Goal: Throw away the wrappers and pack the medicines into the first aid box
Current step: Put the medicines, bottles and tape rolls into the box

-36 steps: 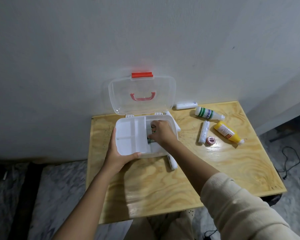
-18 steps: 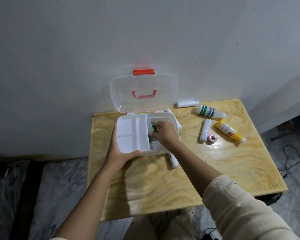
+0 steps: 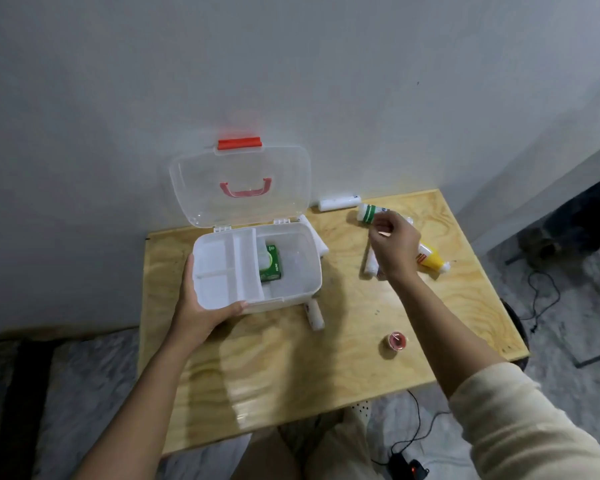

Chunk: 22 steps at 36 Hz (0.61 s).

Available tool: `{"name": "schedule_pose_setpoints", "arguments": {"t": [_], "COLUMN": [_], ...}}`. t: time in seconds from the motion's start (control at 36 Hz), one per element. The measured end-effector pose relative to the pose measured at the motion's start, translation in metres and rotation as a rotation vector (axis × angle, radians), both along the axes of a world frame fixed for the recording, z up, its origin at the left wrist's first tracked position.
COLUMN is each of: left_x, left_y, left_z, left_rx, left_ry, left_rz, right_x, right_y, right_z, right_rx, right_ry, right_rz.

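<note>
The white first aid box point(image 3: 293, 271) stands open on the wooden table point(image 3: 291, 368), its clear lid point(image 3: 239, 202) leaning against the wall. A green medicine carton point(image 3: 272, 263) lies inside, beside the divided white tray point(image 3: 219, 271). My left hand point(image 3: 201, 306) grips the box's front left corner. My right hand point(image 3: 394, 245) hovers with loosely curled fingers over the neck of a green-banded white bottle point(image 3: 367, 213), holding nothing that I can see. It partly hides a yellow bottle point(image 3: 432, 259) and a white gauze roll point(image 3: 370, 266). A small pink tape roll point(image 3: 395, 341) lies nearer the front.
A white tube point(image 3: 338, 203) lies against the wall behind the bottles. Another white roll point(image 3: 315, 316) rests at the box's front right corner, and white packaging point(image 3: 317, 242) pokes out behind the box. Cables and a black adapter point(image 3: 409, 467) lie on the floor.
My right hand left the box and moved right, over the bottles, leaving the green carton inside. The pink tape roll has moved toward the table's front. My left hand stays on the box.
</note>
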State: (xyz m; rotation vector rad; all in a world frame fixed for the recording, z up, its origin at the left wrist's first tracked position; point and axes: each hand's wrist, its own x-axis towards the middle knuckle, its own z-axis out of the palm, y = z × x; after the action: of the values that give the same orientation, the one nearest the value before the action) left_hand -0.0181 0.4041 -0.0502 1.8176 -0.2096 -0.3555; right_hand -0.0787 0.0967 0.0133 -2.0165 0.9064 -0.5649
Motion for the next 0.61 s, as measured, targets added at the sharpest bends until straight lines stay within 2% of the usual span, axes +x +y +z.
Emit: {"name": "schedule_pose_setpoints", "arguments": {"t": [0.11, 0.19, 0.28, 0.47, 0.61], "left_x": [-0.003, -0.003, -0.002, -0.004, -0.006], "left_y": [0.0, 0.0, 0.001, -0.001, -0.002], "left_z": [0.001, 0.003, 0.002, 0.004, 0.008], "left_rx": [-0.005, 0.001, 0.015, 0.015, 0.008], "left_ry": [0.011, 0.029, 0.036, 0.045, 0.058], "left_rz": [0.007, 0.009, 0.01, 0.028, 0.031], "right_x": [-0.031, -0.05, -0.062, -0.069, -0.067], "right_y": [-0.046, -0.067, -0.076, -0.067, -0.055], "right_z": [-0.033, -0.054, -0.068, -0.074, -0.07], "right_rx": [0.0, 0.005, 0.015, 0.049, 0.196], "right_ry": [0.195, 0.355, 0.433, 0.319, 0.16], "right_rz": [-0.151, -0.187, -0.201, -0.295, -0.435]}}
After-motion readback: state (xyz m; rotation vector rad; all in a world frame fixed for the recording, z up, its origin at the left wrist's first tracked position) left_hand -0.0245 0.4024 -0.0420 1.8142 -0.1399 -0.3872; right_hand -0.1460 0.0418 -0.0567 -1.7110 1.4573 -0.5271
